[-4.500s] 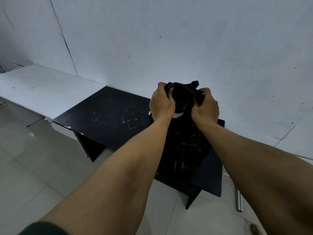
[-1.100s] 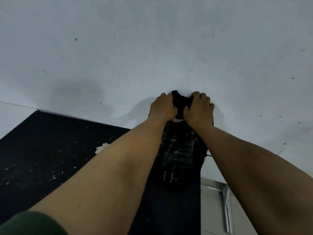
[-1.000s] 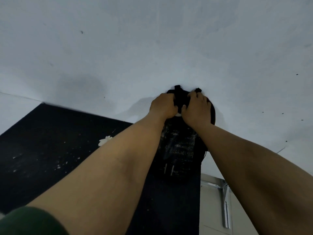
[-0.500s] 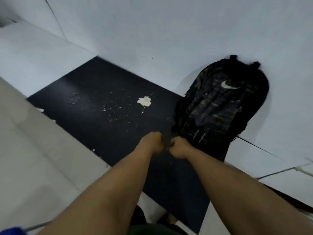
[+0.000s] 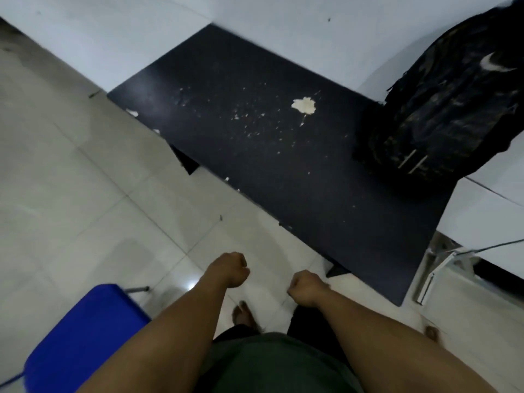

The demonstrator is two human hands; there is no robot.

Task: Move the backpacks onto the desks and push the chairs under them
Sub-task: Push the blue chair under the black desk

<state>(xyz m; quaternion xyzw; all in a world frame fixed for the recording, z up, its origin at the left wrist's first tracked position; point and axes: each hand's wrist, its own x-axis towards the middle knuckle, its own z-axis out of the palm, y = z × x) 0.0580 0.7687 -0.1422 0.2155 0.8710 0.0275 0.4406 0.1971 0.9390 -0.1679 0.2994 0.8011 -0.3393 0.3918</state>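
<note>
1. Nearest to us, our green shirt (image 5: 280, 361) fills the bottom edge, with a bare foot (image 5: 244, 314) on the tiled floor (image 5: 71, 194) just beyond it.
2. At lower left, the blue chair (image 5: 85, 333) stands on the floor beside our left arm, well out from the surface.
3. Our left hand (image 5: 229, 268) and right hand (image 5: 305, 287) hang over the floor, each grip curled into a loose fist, holding nothing.
4. Farther on, the black surface (image 5: 283, 171) carries pale flecks and one cream splotch (image 5: 304, 105).
5. At its far right end, the black backpack (image 5: 442, 109) stands propped against the white wall (image 5: 297, 21).
</note>
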